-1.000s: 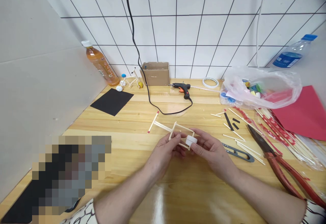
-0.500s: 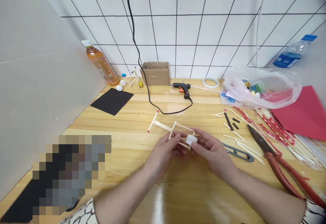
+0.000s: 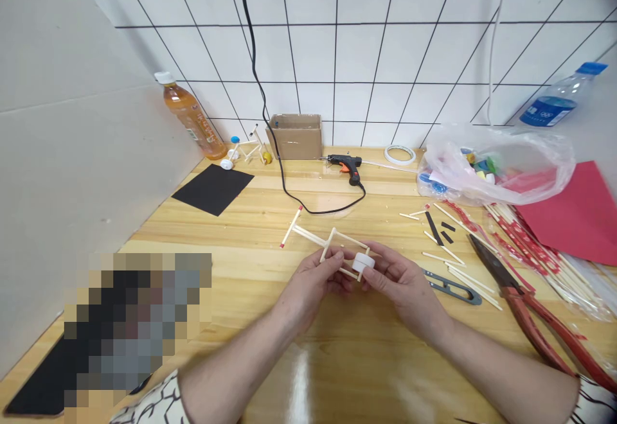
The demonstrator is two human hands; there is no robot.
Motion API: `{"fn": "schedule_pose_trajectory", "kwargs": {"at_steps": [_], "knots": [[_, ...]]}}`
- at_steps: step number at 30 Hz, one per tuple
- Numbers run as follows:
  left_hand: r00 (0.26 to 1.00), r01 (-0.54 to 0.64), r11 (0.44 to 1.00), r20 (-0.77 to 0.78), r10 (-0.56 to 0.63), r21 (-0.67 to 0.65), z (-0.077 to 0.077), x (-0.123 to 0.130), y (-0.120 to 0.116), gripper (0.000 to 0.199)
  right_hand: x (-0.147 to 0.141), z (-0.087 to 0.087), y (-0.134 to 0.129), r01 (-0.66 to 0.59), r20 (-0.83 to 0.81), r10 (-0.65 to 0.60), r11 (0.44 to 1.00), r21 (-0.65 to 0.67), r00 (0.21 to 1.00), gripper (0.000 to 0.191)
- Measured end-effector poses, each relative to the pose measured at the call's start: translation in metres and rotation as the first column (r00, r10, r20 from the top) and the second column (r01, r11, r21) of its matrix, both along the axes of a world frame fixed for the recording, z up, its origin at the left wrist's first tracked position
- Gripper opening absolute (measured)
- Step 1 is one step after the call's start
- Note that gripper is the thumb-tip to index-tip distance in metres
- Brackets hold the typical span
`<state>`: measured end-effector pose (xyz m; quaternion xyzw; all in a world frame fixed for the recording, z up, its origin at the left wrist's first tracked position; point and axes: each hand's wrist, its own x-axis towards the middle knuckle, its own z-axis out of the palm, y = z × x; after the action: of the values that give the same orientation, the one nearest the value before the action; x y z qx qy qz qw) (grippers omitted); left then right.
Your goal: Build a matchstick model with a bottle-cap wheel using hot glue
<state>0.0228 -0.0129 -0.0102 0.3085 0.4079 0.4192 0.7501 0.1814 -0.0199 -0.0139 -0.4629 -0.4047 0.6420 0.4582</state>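
Between my hands is a small frame of pale wooden sticks, with a red-tipped crossbar at its far left end. My left hand pinches the frame near its middle, thumb on top. At the near right end a white bottle cap wheel sits on a short cross stick. My right hand is closed around that end, its thumb against the cap and fingers behind. Parts of the sticks are hidden by my fingers. Past my right hand lie grey thread snips and several loose sticks.
Red-handled shears lie at the right, near bagged sticks and a plastic bag of caps. A glue gun with a looping black cord, a cardboard box and a tape roll stand along the wall. Black paper lies left.
The view has shifted very slightly. Both hands keep the same grip on the stick frame and the white cap, with no clear movement of either.
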Motion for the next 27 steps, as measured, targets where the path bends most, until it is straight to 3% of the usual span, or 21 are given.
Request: {"fn": "schedule_pose_trajectory", "kwargs": {"at_steps": [27], "knots": [[1.0,0.03,0.999,0.0,-0.03,-0.018,0.0025,-0.0018,0.0012,0.021,-0.0005,-0.0007,-0.0013,-0.022,-0.007,0.022,0.999,0.024,1.0,0.037]]}}
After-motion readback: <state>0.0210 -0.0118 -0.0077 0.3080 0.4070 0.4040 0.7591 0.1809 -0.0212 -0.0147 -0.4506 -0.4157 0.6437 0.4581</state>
